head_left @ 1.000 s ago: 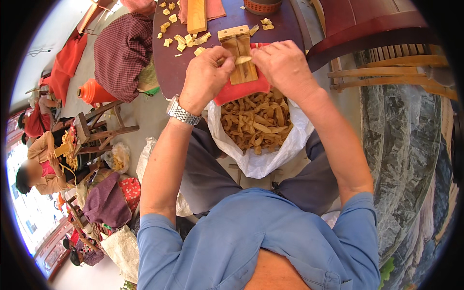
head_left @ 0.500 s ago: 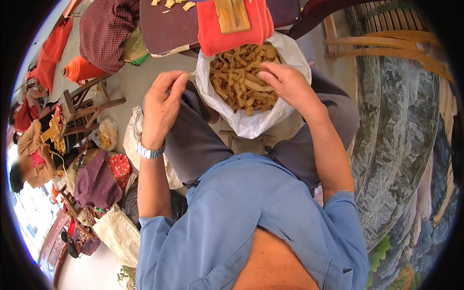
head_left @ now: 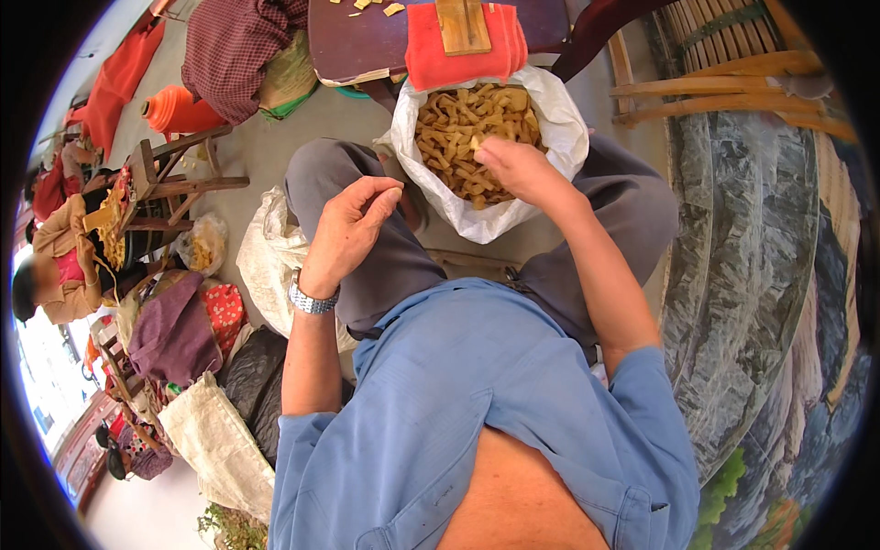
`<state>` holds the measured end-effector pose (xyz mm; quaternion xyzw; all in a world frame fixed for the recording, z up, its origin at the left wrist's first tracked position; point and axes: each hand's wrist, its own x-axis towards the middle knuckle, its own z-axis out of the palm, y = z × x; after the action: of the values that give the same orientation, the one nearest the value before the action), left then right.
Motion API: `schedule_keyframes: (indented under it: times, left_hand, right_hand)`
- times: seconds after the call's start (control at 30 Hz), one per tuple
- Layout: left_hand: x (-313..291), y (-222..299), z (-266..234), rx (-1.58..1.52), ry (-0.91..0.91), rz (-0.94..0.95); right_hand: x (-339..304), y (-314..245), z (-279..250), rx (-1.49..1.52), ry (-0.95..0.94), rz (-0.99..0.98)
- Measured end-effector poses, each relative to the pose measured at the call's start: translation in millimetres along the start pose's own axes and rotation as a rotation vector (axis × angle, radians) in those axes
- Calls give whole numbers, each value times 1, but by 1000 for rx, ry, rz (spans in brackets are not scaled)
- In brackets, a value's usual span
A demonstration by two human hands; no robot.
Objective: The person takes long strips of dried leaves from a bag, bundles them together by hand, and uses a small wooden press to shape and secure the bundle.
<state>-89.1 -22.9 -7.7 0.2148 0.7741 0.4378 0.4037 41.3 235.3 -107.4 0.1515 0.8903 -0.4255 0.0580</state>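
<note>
Between my knees stands a white woven sack (head_left: pixel 561 128) with its rim spread wide, filled with brown dried-looking strips (head_left: pixel 463 124). Over its right side reaches my right hand (head_left: pixel 524 170), thumb and fingers pinched on a small pale yellow piece (head_left: pixel 476 144). My left hand (head_left: pixel 356 225), with a metal watch (head_left: pixel 313 295) at its wrist, hovers above my left thigh, apart from the sack. Its thumb and forefinger press together; whatever they hold, if anything, is too small to make out. Beyond the sack, a wooden block (head_left: pixel 464 27) lies on a folded red towel (head_left: pixel 426 57).
The towel rests on a dark red seat (head_left: pixel 353 46) holding several pale yellow bits (head_left: pixel 394 9). White sacks (head_left: pixel 272 243), wooden stools (head_left: pixel 174 188) and an orange flask (head_left: pixel 174 110) are at left, with a co-worker (head_left: pixel 69 275) farther off. A wooden rack (head_left: pixel 715 87) stands at right.
My left hand has moved right and nearer to me, away from the sack's rim. My right hand has shifted slightly, and a pale piece now shows at its fingertips. The view has shifted too.
</note>
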Motion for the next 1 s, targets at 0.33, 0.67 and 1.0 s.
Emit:
schedule_keyframes:
  times: [0.33,0.67,1.0]
  left_hand:
    - [8,54,19,-86,-144,161]
    - [11,115,70,23,-47,670]
    - [31,108,78,76,-441,290]
  right_hand:
    - [-83,-102,-121,897,342,-118]
    - [-119,-167,-163,1063,118,-808]
    - [-180,-124,-273,1049,325,-962]
